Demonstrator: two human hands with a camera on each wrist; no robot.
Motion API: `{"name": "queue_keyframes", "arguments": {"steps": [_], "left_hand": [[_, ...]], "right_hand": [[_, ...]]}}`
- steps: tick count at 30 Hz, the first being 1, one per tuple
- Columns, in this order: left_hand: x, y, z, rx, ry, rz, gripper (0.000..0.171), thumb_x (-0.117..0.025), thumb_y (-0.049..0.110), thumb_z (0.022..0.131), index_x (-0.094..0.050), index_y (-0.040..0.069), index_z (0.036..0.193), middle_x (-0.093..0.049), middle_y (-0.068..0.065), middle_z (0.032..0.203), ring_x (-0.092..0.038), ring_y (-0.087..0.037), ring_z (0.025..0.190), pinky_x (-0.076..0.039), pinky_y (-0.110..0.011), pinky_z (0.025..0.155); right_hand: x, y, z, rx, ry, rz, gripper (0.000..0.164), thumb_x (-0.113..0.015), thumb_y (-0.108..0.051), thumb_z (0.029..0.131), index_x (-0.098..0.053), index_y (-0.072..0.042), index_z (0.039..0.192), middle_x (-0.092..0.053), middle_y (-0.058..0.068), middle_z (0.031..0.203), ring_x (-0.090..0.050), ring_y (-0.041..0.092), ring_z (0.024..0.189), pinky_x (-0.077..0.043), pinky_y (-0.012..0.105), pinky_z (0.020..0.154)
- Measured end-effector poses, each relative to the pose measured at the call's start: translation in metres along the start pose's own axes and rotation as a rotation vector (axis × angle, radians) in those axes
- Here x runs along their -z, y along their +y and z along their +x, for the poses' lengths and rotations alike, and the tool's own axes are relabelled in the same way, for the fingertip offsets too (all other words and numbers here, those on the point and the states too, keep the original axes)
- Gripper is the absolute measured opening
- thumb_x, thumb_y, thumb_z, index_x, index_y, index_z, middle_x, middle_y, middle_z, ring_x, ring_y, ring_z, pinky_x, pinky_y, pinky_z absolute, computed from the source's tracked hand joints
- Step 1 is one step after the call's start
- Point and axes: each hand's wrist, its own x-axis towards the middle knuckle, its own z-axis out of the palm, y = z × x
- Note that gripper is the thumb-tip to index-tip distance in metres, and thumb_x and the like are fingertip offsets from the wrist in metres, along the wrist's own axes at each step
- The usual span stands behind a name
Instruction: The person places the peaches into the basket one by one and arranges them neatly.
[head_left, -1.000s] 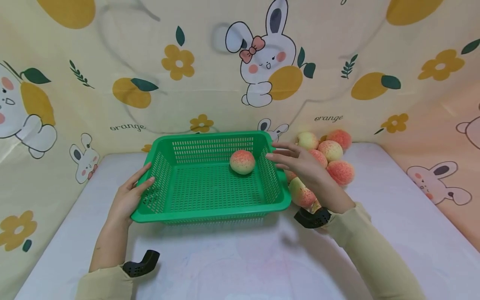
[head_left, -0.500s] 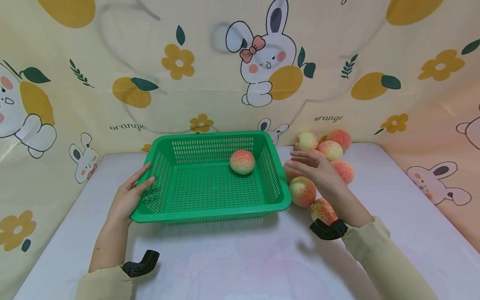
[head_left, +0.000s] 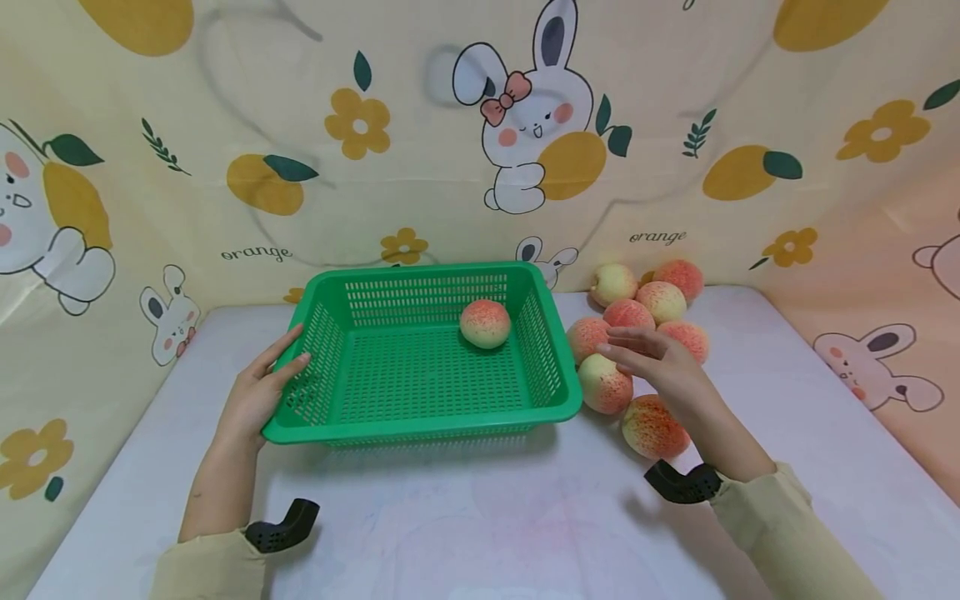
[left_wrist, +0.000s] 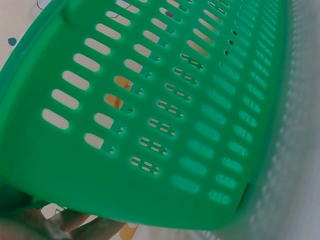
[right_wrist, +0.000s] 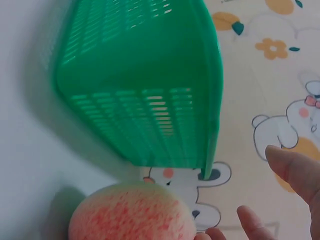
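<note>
A green plastic basket (head_left: 420,429) with slotted walls stands in the middle of the table, one peach (head_left: 485,324) inside near its back right corner. My left hand (head_left: 255,396) holds the basket's left rim; in the left wrist view its fingers (left_wrist: 70,220) show beneath the rim, partly cut off. My right hand (head_left: 660,362) is over the pile of peaches right of the basket, its fingers spread and nothing in it. Nearest its fingertips is a reddish peach (head_left: 588,338), with a yellow-red peach (head_left: 605,383) just in front. The right wrist view shows a peach (right_wrist: 132,215) below the basket wall.
More peaches lie behind and beside the hand, including a pale peach (head_left: 613,285) at the back and a speckled peach (head_left: 655,427) nearer the front. A cloth printed with rabbits and oranges (head_left: 420,192) hangs behind the white table (head_left: 450,517).
My right hand has moved away from the basket's right rim, rightward and toward the front, over the peaches. More peaches are uncovered. The left hand and basket have stayed in place.
</note>
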Motion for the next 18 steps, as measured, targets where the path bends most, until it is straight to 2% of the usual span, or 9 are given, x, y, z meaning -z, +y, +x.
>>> {"name": "queue_keyframes", "arguments": {"steps": [5, 9, 12, 18], "left_hand": [[0.0, 0.0, 0.0, 0.005, 0.006, 0.001, 0.054, -0.053, 0.041, 0.097, -0.034, 0.038, 0.148, -0.022, -0.006, 0.159, -0.046, -0.007, 0.102, -0.046, -0.018, 0.073], [0.0, -0.001, -0.001, 0.005, 0.004, -0.003, 0.054, -0.053, 0.041, 0.097, -0.034, 0.038, 0.148, -0.022, -0.006, 0.159, -0.047, -0.006, 0.102, -0.047, -0.017, 0.073], [0.0, -0.001, -0.001, 0.007, 0.002, -0.005, 0.054, -0.053, 0.041, 0.097, -0.034, 0.038, 0.148, -0.021, -0.006, 0.159, -0.046, -0.006, 0.104, -0.047, -0.017, 0.073], [0.0, -0.001, -0.001, 0.001, 0.002, -0.001, 0.054, -0.053, 0.041, 0.097, -0.034, 0.038, 0.148, -0.021, -0.007, 0.159, -0.046, -0.006, 0.103, -0.047, -0.017, 0.073]], "right_hand": [[0.004, 0.006, -0.003, -0.012, -0.009, 0.014, 0.068, -0.06, -0.045, 0.092, -0.04, -0.003, 0.142, -0.044, 0.016, 0.142, -0.047, 0.023, 0.118, -0.036, 0.047, 0.104], [0.007, 0.013, -0.005, -0.005, -0.015, -0.027, 0.065, -0.06, -0.044, 0.093, -0.043, -0.001, 0.139, -0.046, 0.018, 0.14, -0.044, 0.029, 0.123, -0.034, 0.054, 0.105], [0.011, 0.021, -0.008, -0.005, -0.03, -0.066, 0.062, -0.06, -0.042, 0.093, -0.046, -0.001, 0.137, -0.048, 0.018, 0.138, -0.044, 0.03, 0.124, -0.036, 0.053, 0.104], [0.02, 0.036, -0.015, -0.036, -0.079, -0.107, 0.059, -0.061, -0.038, 0.093, -0.046, -0.004, 0.139, -0.048, 0.017, 0.139, -0.047, 0.025, 0.12, -0.039, 0.045, 0.1]]}}
